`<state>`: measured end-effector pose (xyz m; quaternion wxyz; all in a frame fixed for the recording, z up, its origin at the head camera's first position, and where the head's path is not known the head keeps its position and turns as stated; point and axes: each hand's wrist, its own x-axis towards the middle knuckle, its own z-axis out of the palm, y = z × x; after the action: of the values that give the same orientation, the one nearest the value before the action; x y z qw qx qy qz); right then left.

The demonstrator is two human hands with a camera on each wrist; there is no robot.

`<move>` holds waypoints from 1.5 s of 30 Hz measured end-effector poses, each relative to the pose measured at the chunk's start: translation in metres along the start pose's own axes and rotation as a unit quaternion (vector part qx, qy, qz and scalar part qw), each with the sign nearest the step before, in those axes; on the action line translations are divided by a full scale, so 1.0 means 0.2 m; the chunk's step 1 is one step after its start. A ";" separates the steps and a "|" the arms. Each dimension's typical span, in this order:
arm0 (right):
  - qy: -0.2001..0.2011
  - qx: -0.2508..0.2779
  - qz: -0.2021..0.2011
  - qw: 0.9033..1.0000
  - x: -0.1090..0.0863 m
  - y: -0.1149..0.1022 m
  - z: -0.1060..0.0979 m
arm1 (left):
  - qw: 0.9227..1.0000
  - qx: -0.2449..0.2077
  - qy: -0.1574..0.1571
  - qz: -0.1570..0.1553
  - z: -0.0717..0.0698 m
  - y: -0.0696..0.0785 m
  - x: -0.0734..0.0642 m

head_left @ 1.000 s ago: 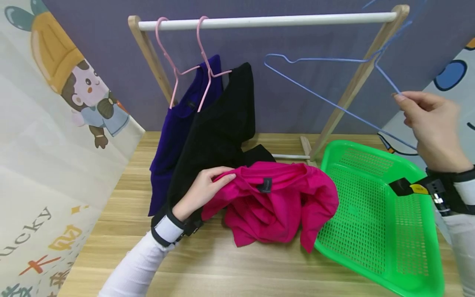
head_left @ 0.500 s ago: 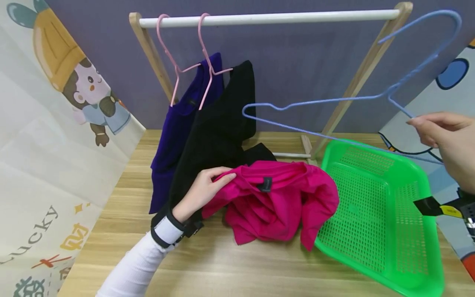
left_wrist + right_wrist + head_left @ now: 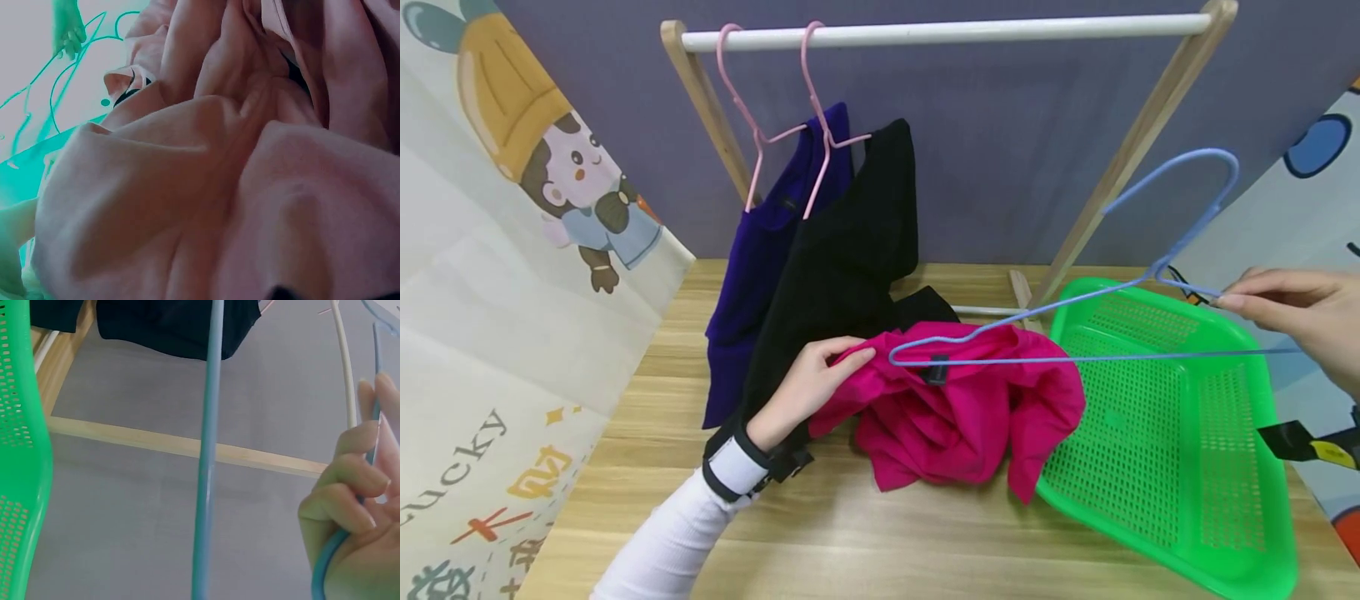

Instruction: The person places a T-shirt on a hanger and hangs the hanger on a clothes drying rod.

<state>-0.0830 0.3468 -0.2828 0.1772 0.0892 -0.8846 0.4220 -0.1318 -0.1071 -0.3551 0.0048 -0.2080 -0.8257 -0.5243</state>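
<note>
A bright pink shirt [image 3: 955, 433] lies bunched on the table, its neckline with a dark label facing up. My left hand [image 3: 808, 387] pinches the left side of that neckline between thumb and fingers. At the right, my right hand [image 3: 1300, 312] grips one shoulder of a blue wire hanger [image 3: 1052, 308], fingers curled round it in the right wrist view. The hanger's free end hovers over the shirt's collar in the head view; whether it touches the cloth I cannot tell. Pink fabric [image 3: 206, 187] fills most of the left wrist view, in washed-out colours.
A green basket [image 3: 1273, 467] stands at the right, partly under the hanger. Behind is a rack with a white rail [image 3: 970, 32] and wooden legs. From it hang a purple top [image 3: 752, 283] and a black top [image 3: 835, 275] on pink hangers [image 3: 816, 100].
My right hand has lowered the blue hanger from near the rail, bringing its free end down in front of the shirt's collar. The left hand keeps its hold on the neckline.
</note>
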 end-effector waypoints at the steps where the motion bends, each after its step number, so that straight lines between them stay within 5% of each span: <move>1: -0.004 -0.006 0.005 1.000 0.00 0.00 0.01 | 1.000 0.001 -0.002 0.000 0.00 0.00 0.00; 11: -0.025 0.000 0.092 0.995 -0.02 -0.03 0.06 | 0.998 0.024 -0.046 0.022 -0.03 0.02 -0.03; 17: -0.039 -0.004 0.117 0.992 -0.04 -0.08 0.14 | 0.992 0.079 -0.091 0.023 -0.05 0.03 -0.04; 23: -0.056 0.005 0.130 0.990 -0.05 -0.12 0.20 | 0.991 0.096 -0.088 0.024 -0.05 0.04 -0.05; 32: -0.070 0.031 0.087 0.993 -0.05 -0.19 0.29 | 0.991 0.098 -0.085 0.028 -0.02 0.07 -0.07; 37: -0.074 0.043 0.028 0.996 -0.05 -0.25 0.37 | 0.991 0.101 -0.082 0.045 0.03 0.09 -0.08; 45: -0.057 0.052 -0.026 0.997 -0.06 -0.29 0.48 | 0.992 0.098 -0.018 0.073 0.09 0.10 -0.08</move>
<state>-0.0772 0.2355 -0.3018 0.1325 0.1453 -0.8676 0.4567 -0.1067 -0.0895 -0.3498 0.0481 -0.2754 -0.8558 -0.4353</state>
